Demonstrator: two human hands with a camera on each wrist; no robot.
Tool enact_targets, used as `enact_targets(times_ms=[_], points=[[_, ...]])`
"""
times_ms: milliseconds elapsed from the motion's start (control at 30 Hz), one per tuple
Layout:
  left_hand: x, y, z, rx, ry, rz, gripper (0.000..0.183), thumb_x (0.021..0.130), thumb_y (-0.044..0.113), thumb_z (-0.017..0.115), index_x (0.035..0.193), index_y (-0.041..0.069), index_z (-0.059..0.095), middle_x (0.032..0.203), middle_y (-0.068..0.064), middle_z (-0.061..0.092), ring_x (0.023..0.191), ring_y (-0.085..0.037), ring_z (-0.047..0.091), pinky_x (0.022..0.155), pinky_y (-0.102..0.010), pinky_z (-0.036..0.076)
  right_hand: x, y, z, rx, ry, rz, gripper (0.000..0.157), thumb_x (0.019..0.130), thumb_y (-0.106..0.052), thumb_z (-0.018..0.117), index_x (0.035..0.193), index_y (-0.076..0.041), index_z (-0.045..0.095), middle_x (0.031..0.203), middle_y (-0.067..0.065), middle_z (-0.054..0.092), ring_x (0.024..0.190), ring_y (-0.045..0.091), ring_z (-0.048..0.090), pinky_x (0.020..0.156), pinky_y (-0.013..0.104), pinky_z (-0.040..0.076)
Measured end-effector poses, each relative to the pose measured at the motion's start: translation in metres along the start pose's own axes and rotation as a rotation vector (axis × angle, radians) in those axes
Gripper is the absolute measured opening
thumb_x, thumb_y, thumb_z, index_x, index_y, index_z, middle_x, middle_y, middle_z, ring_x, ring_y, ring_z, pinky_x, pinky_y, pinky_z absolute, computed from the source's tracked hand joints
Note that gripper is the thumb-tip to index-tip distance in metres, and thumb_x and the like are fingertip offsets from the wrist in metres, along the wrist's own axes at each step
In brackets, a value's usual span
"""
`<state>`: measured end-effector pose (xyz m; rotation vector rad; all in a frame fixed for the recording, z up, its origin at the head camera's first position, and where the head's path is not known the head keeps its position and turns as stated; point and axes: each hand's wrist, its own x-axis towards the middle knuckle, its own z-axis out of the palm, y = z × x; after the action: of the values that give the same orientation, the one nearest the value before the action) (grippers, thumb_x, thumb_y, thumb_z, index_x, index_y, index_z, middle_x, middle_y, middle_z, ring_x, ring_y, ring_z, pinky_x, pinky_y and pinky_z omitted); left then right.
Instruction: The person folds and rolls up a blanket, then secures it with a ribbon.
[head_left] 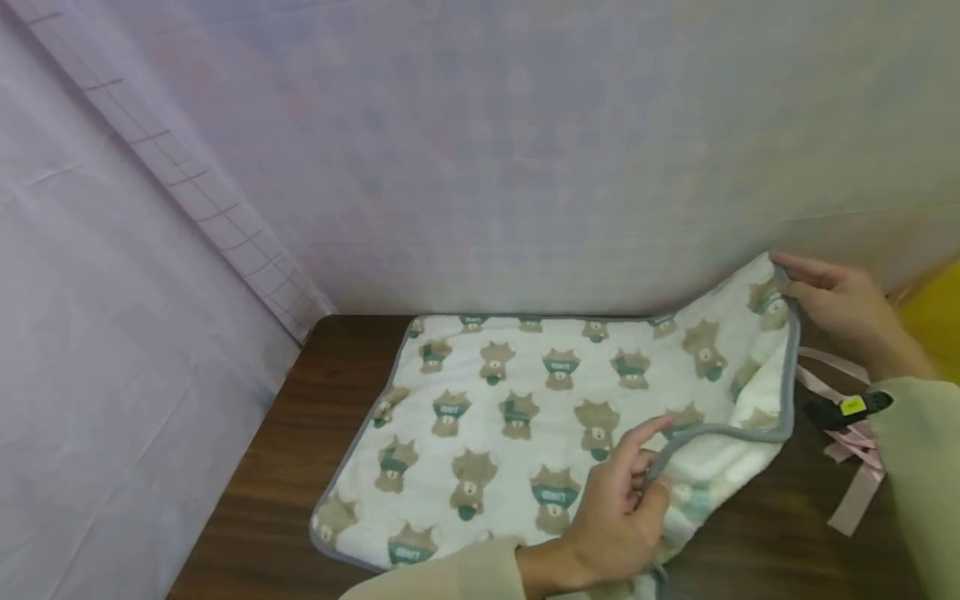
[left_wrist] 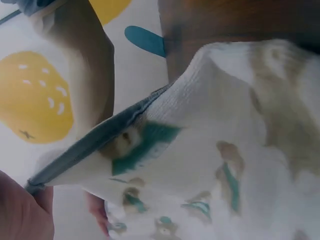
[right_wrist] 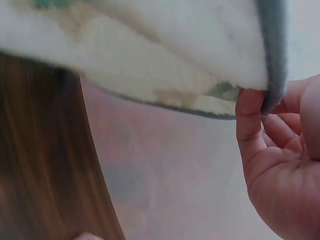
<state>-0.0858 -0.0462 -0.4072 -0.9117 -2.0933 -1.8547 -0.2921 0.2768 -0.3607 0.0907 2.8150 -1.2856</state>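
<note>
Lifting off the tabletop (head_left: pixel 255 492) at its right end, the blanket (head_left: pixel 517 379) spreads across the lower middle of the head view, white with brown bears in green and a grey trim (head_left: pixel 790 375). The right hand (head_left: pixel 847 308), at the right of the frame, pinches the raised upper corner between thumb and fingers; the right wrist view also shows the trim caught between its fingers (right_wrist: pixel 250 117). The left hand (head_left: pixel 618 521), at bottom centre right, has its thumb and fingers curled about the near trim, with the index finger reaching over the patterned face. Between the two hands the cloth sags, and its paler underside shows below the left hand's grip. Toward the left of the frame the blanket lies flat, its far edge running along the back of the tabletop. At the right, pink ribbons (head_left: pixel 855 500) trail on the dark wood, and a black strap (head_left: pixel 847 408) with a yellow label sits by the right sleeve (head_left: pixel 915 467). A pale curtain (head_left: pixel 525 167) fills the upper frame, and something yellow (head_left: pixel 933 321) shows at the right edge. The left wrist view is partly blurred.
</note>
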Motion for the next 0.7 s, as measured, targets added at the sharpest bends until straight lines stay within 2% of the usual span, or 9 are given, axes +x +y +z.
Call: enact_targets(times_ms=[67,100,200,233,367,500,533,600,700], points=[[-0.003,-0.002,-0.006,-0.043,-0.005,-0.056,0.063,0.089,-0.008,0.048,0.148,0.013,0.038,0.099,-0.014,0.073,0.07,0.011,0.053,0.049,-0.01,0.046,0.0,-0.005,0.005,-0.001,-0.038,-0.022,0.056,0.1,-0.052,0.045,0.153,-0.036,0.035,0.158,0.015,0.032,0.121,0.013,0.05,0.092,0.03,0.049],[-0.005,-0.002,-0.009,-0.063,-0.009,-0.083,0.064,0.089,-0.008,0.048,0.148,0.014,0.038,0.1,-0.015,0.072,0.072,0.01,0.054,0.051,-0.011,0.047,0.0,-0.008,0.008,0.007,-0.059,-0.028,0.056,0.1,-0.052,0.045,0.153,-0.037,0.034,0.159,0.015,0.03,0.128,0.018,0.047,0.099,0.04,0.046],[-0.009,-0.005,-0.015,-0.128,-0.01,-0.166,0.065,0.087,-0.008,0.048,0.147,0.016,0.039,0.104,-0.017,0.072,0.08,0.005,0.06,0.057,-0.014,0.052,0.0,-0.013,0.019,0.053,-0.095,-0.04,0.057,0.1,-0.052,0.045,0.154,-0.037,0.032,0.161,0.014,0.024,0.144,0.037,0.026,0.11,0.064,0.026],[-0.01,-0.006,-0.017,-0.145,-0.009,-0.187,0.066,0.087,-0.009,0.048,0.147,0.016,0.04,0.105,-0.017,0.071,0.084,0.003,0.063,0.061,-0.016,0.054,0.0,-0.013,0.022,0.08,-0.111,-0.035,0.057,0.101,-0.052,0.046,0.154,-0.037,0.032,0.162,0.013,0.022,0.146,0.039,0.021,0.112,0.067,0.019],[-0.012,-0.01,-0.024,-0.179,-0.007,-0.279,0.064,0.087,-0.004,0.051,0.145,0.019,0.042,0.104,-0.014,0.07,0.089,-0.002,0.066,0.066,-0.02,0.057,0.001,-0.014,0.036,0.109,-0.125,-0.065,0.059,0.101,-0.047,0.049,0.155,-0.031,0.033,0.161,0.011,0.023,0.147,0.034,0.021,0.114,0.063,0.02],[-0.013,-0.016,-0.032,-0.162,-0.017,-0.358,0.053,0.092,0.009,0.06,0.141,0.023,0.046,0.093,-0.007,0.068,0.082,0.001,0.066,0.069,-0.021,0.056,0.002,-0.015,0.049,0.076,-0.114,-0.115,0.058,0.102,-0.044,0.05,0.155,-0.025,0.034,0.162,0.011,0.023,0.147,0.036,0.021,0.112,0.063,0.024],[-0.014,-0.017,-0.034,-0.154,-0.02,-0.37,0.051,0.093,0.012,0.062,0.14,0.023,0.047,0.088,-0.004,0.067,0.079,0.002,0.065,0.069,-0.021,0.056,0.002,-0.017,0.052,0.068,-0.107,-0.129,0.058,0.102,-0.042,0.05,0.155,-0.023,0.035,0.161,0.011,0.024,0.146,0.037,0.023,0.112,0.059,0.029],[-0.016,-0.02,-0.039,-0.148,-0.02,-0.386,0.048,0.093,0.017,0.066,0.137,0.024,0.049,0.081,0.001,0.063,0.072,0.003,0.064,0.065,-0.019,0.055,0.003,-0.022,0.058,0.022,-0.085,-0.166,0.057,0.102,-0.041,0.05,0.154,-0.02,0.037,0.16,0.013,0.029,0.143,0.04,0.03,0.107,0.055,0.037],[-0.018,-0.023,-0.049,-0.148,-0.013,-0.388,0.046,0.093,0.019,0.067,0.135,0.026,0.051,0.07,0.007,0.053,0.054,0.005,0.052,0.049,-0.015,0.045,0.002,-0.033,0.067,-0.012,-0.073,-0.201,0.055,0.103,-0.039,0.049,0.153,-0.019,0.039,0.158,0.015,0.033,0.14,0.041,0.036,0.103,0.054,0.042]])
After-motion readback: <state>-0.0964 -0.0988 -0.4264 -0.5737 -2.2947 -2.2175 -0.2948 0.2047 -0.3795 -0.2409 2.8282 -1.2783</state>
